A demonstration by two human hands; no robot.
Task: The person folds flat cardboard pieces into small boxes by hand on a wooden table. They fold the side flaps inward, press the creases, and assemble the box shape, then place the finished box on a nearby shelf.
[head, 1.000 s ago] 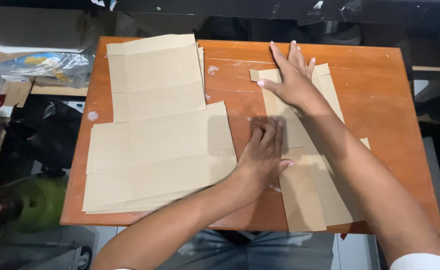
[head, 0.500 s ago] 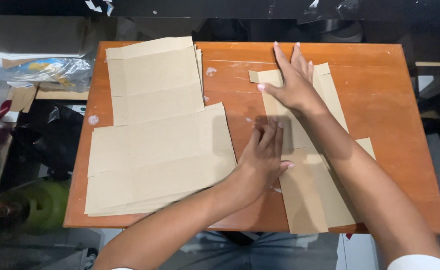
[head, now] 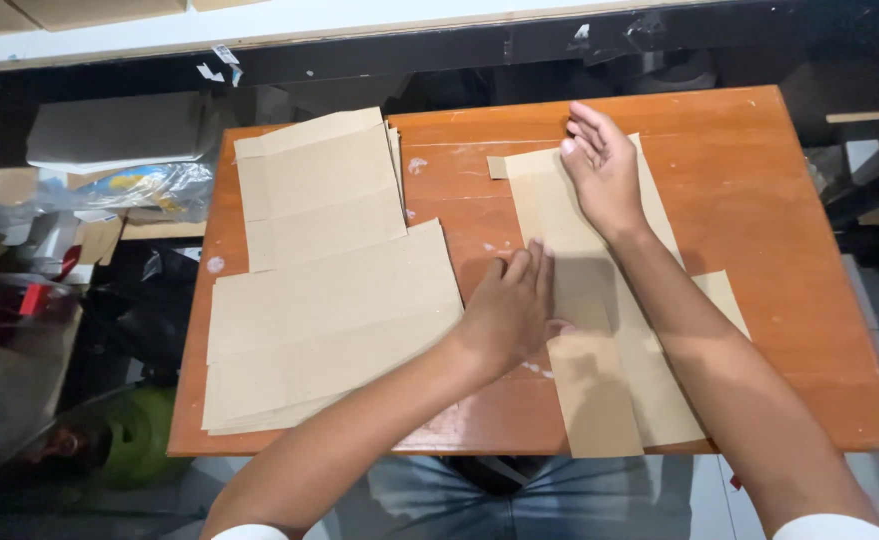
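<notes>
Both hands stay flat on the long folded brown paper sheet point(head: 599, 330) lying on the right half of the orange worktop point(head: 789, 250). The right hand point(head: 604, 175) has shifted a little toward the sheet's far end, fingers together and pressing down near the far edge. The left hand point(head: 509, 310) holds its place at the sheet's left fold, fingers close together, palm down. The pressing of the fold seems ongoing. A stack of cut paper pieces point(head: 329, 310) lies untouched at left.
</notes>
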